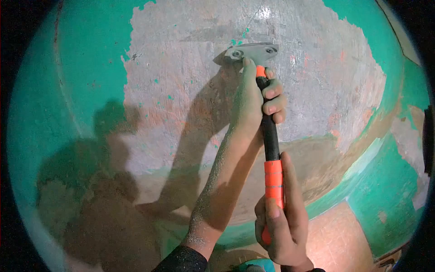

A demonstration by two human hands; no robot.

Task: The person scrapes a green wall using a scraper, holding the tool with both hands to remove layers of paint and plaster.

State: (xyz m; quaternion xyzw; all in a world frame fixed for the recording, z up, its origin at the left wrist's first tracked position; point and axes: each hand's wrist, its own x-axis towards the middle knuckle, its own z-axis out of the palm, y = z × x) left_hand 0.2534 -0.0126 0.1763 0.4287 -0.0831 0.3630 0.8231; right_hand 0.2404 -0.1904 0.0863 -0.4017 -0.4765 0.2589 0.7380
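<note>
A long scraper (271, 140) with a black and orange handle and a wide metal head (255, 52) is held by both hands. The head lies against the bare grey patch of the wall (181, 81), beside a few green paint flecks. My left hand (260, 97) wraps round the upper handle just below the head, its thumb reaching up to the metal. Lower down, my right hand (283, 222) grips the orange end of the handle, fingers closed. Pale dust coats my left forearm.
Green paint (90, 68) surrounds the scraped patch. Shadows fall on the wall at the left. Tan floor tiles (337, 235) show at the lower right, and a teal object (256, 265) sits at the bottom edge. A dark object (427, 140) stands at the right edge.
</note>
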